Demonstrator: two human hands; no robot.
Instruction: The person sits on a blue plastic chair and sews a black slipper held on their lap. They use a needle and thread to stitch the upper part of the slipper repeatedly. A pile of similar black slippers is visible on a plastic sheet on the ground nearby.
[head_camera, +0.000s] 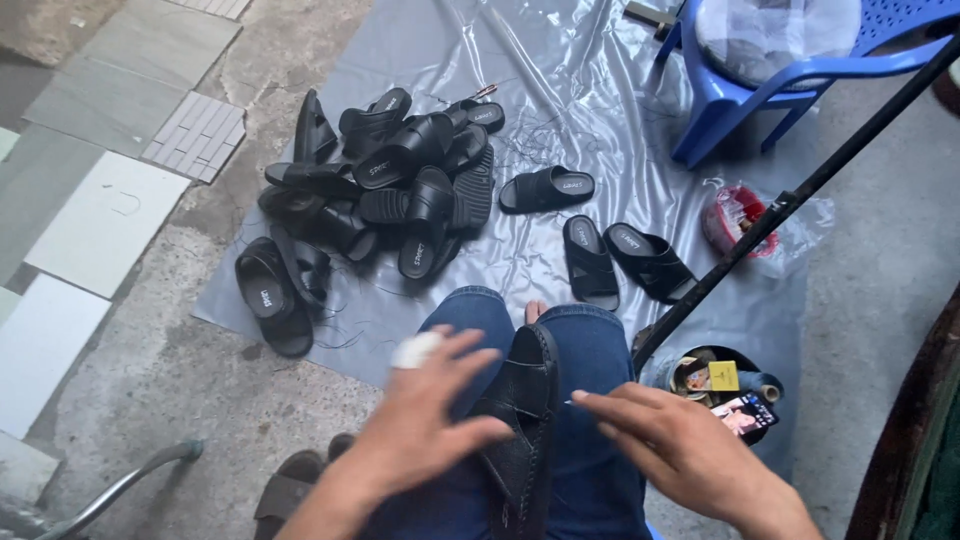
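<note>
we look down at our lap, where a black sandal (522, 420) lies along our jeans (590, 360), toe end pointing far. our left hand (425, 425) hovers just left of it with fingers spread and open, a white bandage (415, 349) wrapped on one finger, the fingertips touching or nearly touching the sandal's strap. our right hand (680, 445) is at the right, loosely open, gripping nothing that we can make out — its fingers point at the sandal's edge.

farther off, a grey plastic sheet (560, 80) covers the concrete floor (170, 370). a heap of black sandals (385, 180) sits on it at far left, and three loose sandals lie nearer the middle. a blue plastic chair (745, 95) stands at far right. a dark rod (800, 195) slants across the right side, passing in front of a small plastic bag (740, 215) with something red inside. a round container (720, 385) of odds and ends sits just beside our right knee.
</note>
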